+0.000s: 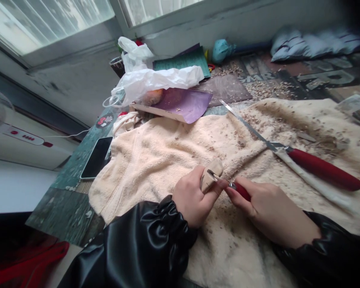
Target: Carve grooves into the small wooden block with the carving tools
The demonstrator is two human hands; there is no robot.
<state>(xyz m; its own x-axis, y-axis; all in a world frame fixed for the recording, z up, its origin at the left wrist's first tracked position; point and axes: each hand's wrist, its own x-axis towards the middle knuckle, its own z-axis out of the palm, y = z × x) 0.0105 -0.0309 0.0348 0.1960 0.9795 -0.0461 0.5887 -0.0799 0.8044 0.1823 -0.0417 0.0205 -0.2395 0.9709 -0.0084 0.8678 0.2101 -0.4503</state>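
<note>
My left hand (195,196) grips a small pale block of wood (208,179), its thumb pressed close to the blade. In my right hand (267,208) is a carving knife (241,191) with a red handle and a short metal blade that touches the wood. Both hands are over a cream towel (156,152) dusted with wood shavings. To the right lie a red-handled tool (324,168) and a long thin metal file or blade (249,128), which cross each other. My fingers hide part of the wood and of the knife handle.
A phone (96,158) lies at the table's left edge. Behind the towel are a purple sheet (187,102), white plastic bags (162,78) and a green board (183,60). Pale blue bags (306,46) line the wall. A fan (21,134) stands at left, a red stool (30,262) below.
</note>
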